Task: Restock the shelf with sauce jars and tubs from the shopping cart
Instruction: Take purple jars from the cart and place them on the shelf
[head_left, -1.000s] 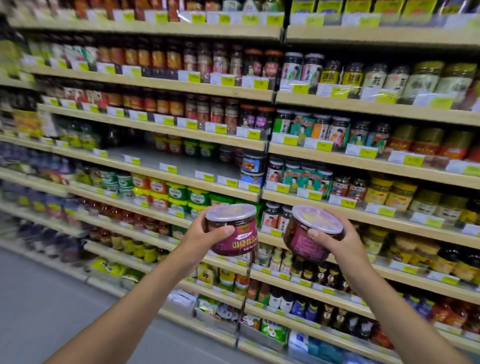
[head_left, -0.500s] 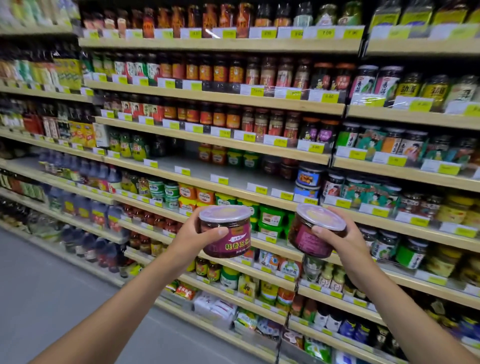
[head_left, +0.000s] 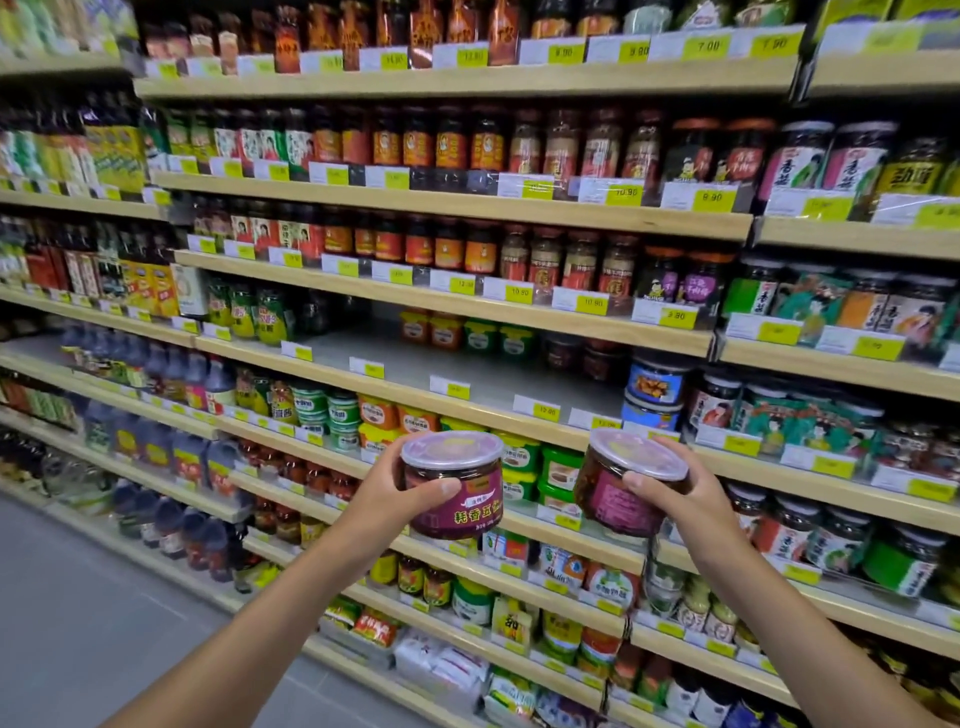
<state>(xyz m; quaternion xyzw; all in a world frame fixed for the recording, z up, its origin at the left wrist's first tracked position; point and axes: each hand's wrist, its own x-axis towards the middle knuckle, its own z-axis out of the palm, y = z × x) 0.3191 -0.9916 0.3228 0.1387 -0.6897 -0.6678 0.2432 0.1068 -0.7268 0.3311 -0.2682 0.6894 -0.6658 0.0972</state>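
Left hand (head_left: 387, 501) and right hand (head_left: 680, 499) each grip a tub (head_left: 457, 488).

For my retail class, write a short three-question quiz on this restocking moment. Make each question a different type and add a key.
1. True or false: the left hand and the right hand each grip a tub.
2. Multiple choice: the lid on the left tub is A) clear plastic, B) red metal, C) green plastic.
3. Fill in: in the picture, the part-bare shelf appears ____ the right tub (above/below).
Key: 1 true; 2 A; 3 above.
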